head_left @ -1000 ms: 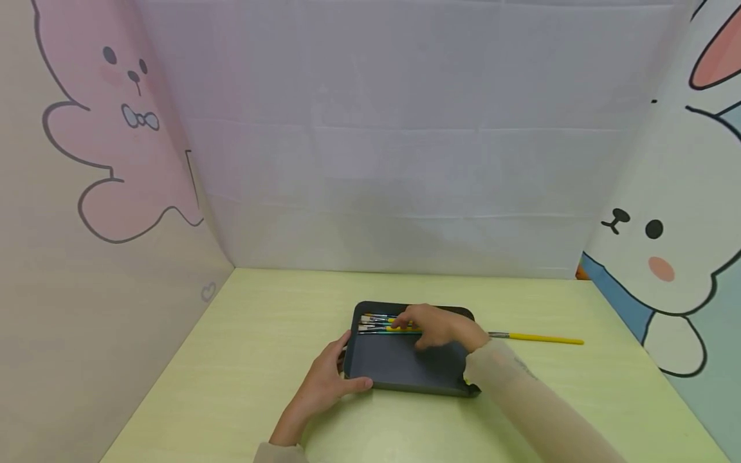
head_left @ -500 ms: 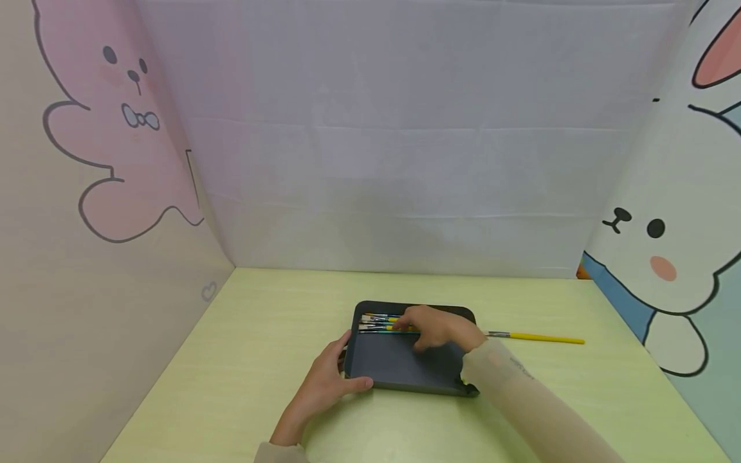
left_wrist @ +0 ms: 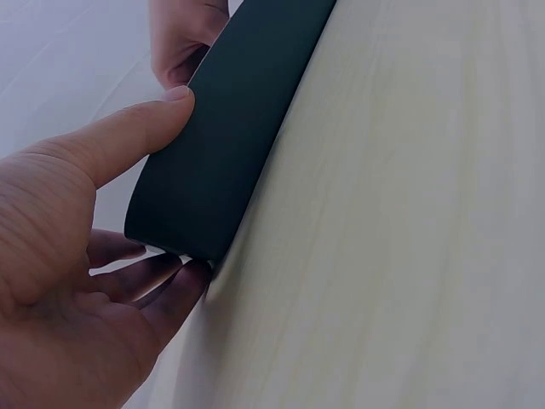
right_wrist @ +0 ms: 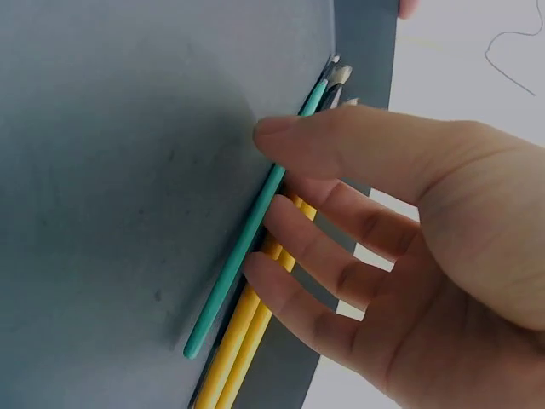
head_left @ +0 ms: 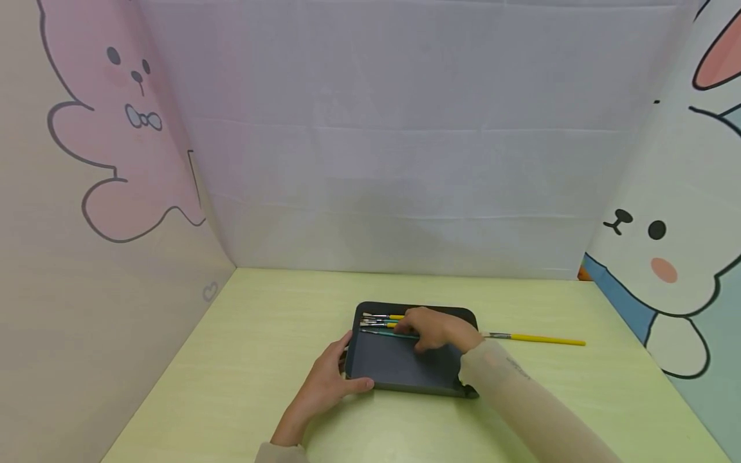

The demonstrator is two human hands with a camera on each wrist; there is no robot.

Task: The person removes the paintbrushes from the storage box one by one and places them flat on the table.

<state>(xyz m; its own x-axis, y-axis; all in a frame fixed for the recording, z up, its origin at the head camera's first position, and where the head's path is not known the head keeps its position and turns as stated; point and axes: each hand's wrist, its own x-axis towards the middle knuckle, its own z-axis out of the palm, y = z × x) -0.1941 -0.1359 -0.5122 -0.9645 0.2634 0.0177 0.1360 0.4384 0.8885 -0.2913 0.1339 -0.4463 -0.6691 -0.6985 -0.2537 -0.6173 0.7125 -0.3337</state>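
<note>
From where I stand, the step in hand looks like settling paintbrushes into a neat row along the far side of the dark tray [head_left: 399, 366], which sits on the pale bench [head_left: 260, 334]. The left hand [head_left: 327, 382] holds the tray by its near left corner, thumb along the near wall and the other fingers round the left end. That hold seems right: firm enough to stop the tray sliding, without lifting it.

The right hand [head_left: 434, 328] reaches in over the brushes, its thumb and fingers apart, fingertips lightly bent beside the teal brush [right_wrist: 234, 264]; I see no clear pinch. That brush lies nearest in the bunch, slanting a little away from the 2 yellow brushes [right_wrist: 234, 362], all with bristles to the left. To do this well, I would nudge the teal handle far-ward with flat fingertips, low and even along its length, so it rolls parallel instead of swivelling. Pressing down could make a round handle skip over its neighbour.

The loose yellow brush [head_left: 547, 339] lies on the bench to the right, bristles toward the tray. Its tip is close to the right wrist, so the forearm should lift clear before withdrawing.
</note>
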